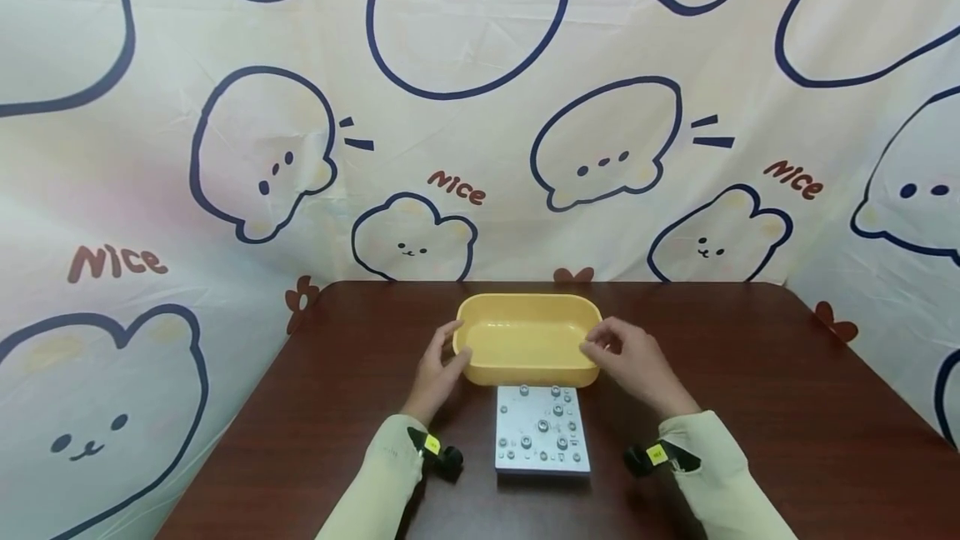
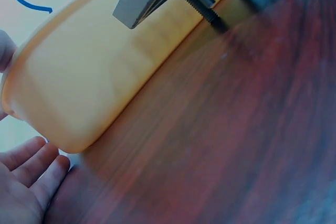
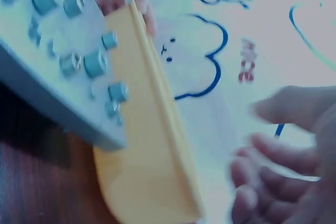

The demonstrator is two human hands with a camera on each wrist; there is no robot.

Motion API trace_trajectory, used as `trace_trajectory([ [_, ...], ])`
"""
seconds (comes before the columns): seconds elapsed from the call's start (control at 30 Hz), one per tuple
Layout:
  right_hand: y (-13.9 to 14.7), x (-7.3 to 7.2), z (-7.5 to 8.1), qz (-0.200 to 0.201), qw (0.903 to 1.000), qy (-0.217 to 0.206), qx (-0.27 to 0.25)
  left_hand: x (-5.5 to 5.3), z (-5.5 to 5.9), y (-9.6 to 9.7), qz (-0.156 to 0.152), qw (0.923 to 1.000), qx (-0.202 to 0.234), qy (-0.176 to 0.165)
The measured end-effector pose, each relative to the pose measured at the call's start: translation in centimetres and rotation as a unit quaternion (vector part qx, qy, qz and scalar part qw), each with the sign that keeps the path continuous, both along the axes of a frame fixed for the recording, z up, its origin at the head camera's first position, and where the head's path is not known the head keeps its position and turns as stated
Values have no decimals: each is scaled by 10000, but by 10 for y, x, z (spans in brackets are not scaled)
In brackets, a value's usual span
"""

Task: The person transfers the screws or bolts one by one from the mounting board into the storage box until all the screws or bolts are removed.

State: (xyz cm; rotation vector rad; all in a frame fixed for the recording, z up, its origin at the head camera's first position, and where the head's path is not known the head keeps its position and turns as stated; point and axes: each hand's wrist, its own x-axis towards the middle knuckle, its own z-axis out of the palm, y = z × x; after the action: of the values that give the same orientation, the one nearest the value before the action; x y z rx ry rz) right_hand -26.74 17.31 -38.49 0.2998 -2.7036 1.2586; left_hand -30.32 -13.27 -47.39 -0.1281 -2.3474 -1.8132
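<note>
A yellow plastic bin (image 1: 532,377) sits on the table. At its left end, my left hand (image 1: 435,373) holds the rim with the thumb near the front corner; the left wrist view shows several fingers (image 2: 37,169) of this hand stretched out by the bin's lower corner. My right hand (image 1: 633,361) hovers at the bin's right end. In the right wrist view its loosely bent fingers (image 3: 283,161) and thumb are apart from the bin, with nothing between them. Just in front of the bin lies a silver metal block (image 1: 536,436) with several bolts and studs on top.
The dark wooden table (image 1: 360,332) carries the bin and the block. Behind and beside it hangs a white cloth (image 1: 510,140) printed with cartoon bears. A small black camera (image 1: 448,462) is strapped at each wrist, close to the block's sides.
</note>
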Motion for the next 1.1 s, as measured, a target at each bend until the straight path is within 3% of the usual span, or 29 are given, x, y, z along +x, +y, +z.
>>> trace_trajectory([
  [0.2,-20,16,7,459,9919,-456,1091,0,1,0,59,9999,-42,-120],
  [0.37,-28,21,4,615,9845,-619,1522,-1,1,0,45,9999,-12,-163],
  [0.77,-36,22,-10,673,9803,-667,1735,1,1,0,91,9994,-99,-329],
  [1.1,-38,21,-12,606,9782,-515,1921,1,1,1,118,9996,-115,-242],
])
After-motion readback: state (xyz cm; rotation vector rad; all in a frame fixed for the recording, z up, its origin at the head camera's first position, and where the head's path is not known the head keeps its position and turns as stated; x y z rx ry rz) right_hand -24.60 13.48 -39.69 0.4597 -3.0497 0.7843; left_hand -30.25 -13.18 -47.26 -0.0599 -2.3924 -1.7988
